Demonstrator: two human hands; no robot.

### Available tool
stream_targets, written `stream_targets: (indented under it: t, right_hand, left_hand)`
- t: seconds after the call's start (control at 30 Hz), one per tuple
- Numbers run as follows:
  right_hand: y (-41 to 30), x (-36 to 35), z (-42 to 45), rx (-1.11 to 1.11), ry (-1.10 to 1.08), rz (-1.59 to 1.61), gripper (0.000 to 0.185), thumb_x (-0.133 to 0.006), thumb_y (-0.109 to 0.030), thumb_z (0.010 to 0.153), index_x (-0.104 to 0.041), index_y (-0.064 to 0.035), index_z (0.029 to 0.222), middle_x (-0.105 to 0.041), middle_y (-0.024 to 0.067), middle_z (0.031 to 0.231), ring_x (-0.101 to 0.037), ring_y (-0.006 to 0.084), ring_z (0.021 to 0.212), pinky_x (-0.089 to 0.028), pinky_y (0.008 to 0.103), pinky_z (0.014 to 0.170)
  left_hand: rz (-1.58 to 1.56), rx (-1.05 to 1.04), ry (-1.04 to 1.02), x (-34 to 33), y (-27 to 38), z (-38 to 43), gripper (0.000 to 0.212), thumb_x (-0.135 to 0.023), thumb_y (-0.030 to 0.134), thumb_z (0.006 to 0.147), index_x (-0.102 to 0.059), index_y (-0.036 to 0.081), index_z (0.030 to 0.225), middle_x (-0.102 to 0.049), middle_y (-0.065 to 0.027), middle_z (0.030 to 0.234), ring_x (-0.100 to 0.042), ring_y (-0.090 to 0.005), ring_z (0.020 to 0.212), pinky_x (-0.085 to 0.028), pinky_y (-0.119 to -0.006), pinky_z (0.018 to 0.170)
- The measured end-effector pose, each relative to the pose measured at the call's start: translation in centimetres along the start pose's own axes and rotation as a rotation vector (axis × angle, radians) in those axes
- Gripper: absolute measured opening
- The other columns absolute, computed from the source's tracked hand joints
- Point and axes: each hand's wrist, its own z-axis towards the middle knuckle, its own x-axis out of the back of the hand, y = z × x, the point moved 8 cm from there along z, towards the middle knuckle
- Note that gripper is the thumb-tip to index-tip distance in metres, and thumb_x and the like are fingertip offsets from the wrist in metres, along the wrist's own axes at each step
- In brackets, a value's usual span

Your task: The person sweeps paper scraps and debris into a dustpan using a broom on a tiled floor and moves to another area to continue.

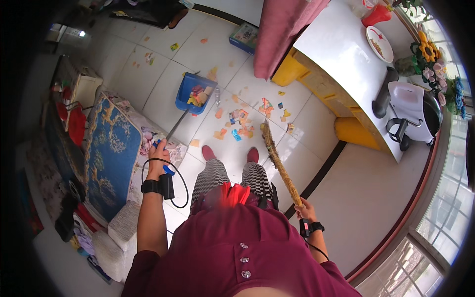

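My left hand [159, 157] is closed around the long handle of a blue dustpan [195, 92], whose pan rests on the tiled floor with scraps of paper and wrappers in it. In my right hand [305, 211] is the shaft of a straw broom [276, 159], its far end reaching down to the floor right of my feet. Torn paper scraps and wrappers [239, 117] lie scattered between the broom and the dustpan. A clear plastic bottle [218, 97] lies just right of the dustpan. More scraps [149, 58] lie farther off on the tiles.
At the right stands a white-topped table [334, 44] with a plate [379, 43] and a white appliance [412, 105] on it. A pink curtain [280, 33] hangs beside a box [243, 39] on the floor. A sofa with a blue patterned cushion [111, 148] stands at the left.
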Motion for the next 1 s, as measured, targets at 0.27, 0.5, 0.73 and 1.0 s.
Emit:
stream_targets:
  t: [0.27,0.5,0.73,1.0]
  right_hand:
    - [0.8,3.9,9.8,0.020,0.122,0.170,0.017,-0.054,-0.004,0.071,-0.050,0.0024,0.087,-0.048,0.0045,0.057,-0.047,0.0142,0.043,-0.040,0.0268,0.038]
    - [-3.4,0.0,12.6,-0.032,-0.029,0.053,0.021,-0.054,-0.006,0.073,-0.049,-0.0048,0.093,-0.045,0.0039,0.055,-0.044,0.0147,0.040,-0.036,0.0274,0.034]
    - [-6.5,1.5,6.5,0.054,-0.100,-0.058,0.054,-0.058,-0.005,0.072,-0.040,-0.0069,0.123,-0.049,0.0039,0.062,-0.048,0.0125,0.047,-0.041,0.0262,0.039]
    - [-12.0,2.6,15.3,0.217,0.067,-0.066,0.013,-0.051,-0.007,0.075,-0.051,0.0017,0.085,-0.048,0.0066,0.052,-0.048,0.0182,0.037,-0.040,0.0302,0.035]
  left_hand:
    - [-0.062,-0.001,0.060,0.8,-2.0,-2.8,0.023,-0.059,0.028,0.078,-0.039,0.017,0.073,-0.034,0.0057,0.048,-0.029,-0.0039,0.033,-0.020,-0.018,0.029]
    - [-0.027,-0.006,0.088,-0.2,-2.7,-4.2,0.021,-0.057,0.029,0.080,-0.040,0.018,0.074,-0.033,0.0059,0.048,-0.030,-0.0036,0.034,-0.021,-0.018,0.029]
    - [-0.068,0.005,0.118,0.1,-3.5,-4.1,0.021,-0.058,0.028,0.078,-0.041,0.017,0.075,-0.034,0.0061,0.048,-0.029,-0.0034,0.033,-0.019,-0.018,0.029]
    - [-0.124,0.024,0.154,1.6,-4.6,-6.1,0.021,-0.059,0.027,0.078,-0.041,0.018,0.072,-0.035,0.0066,0.048,-0.029,-0.0029,0.033,-0.019,-0.018,0.029]
